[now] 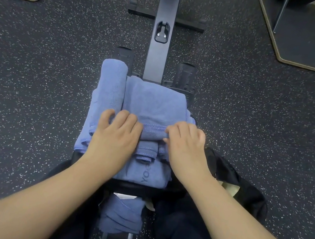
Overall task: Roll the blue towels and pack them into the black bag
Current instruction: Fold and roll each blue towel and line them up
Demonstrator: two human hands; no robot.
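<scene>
Both hands sit on the near hem of the top blue towel (154,107), w/ the cloth stretching away from the fingers toward the rower rail (159,45). Left hand (118,132) and right hand (186,143) are about level, one at each end of that hem — neither is clearly nearer. The hem runs left-right, so a roll begun here would prob. travel straight away from the body, its long axis lying crosswise.

Fingers: both sets curled down over the stitched edge, pinching it; the left's are spread a bit, the right's closer together.

Already-rolled towel (112,85) lies just beside the top towel on the left, a soft cylinder w/ its long axis pointing away from the person. More folded towels (144,169) are stacked beneath (one shows partial dark lettering). Another blue bundle (121,215) lies lower, between the legs.

Black bag (244,183) — thin, slightly glossy fabric, slumped — sits right of the stack, near the right forearm. Towels look like plush microfibre, floppy. Floor (37,83) is speckled rubber.
</scene>
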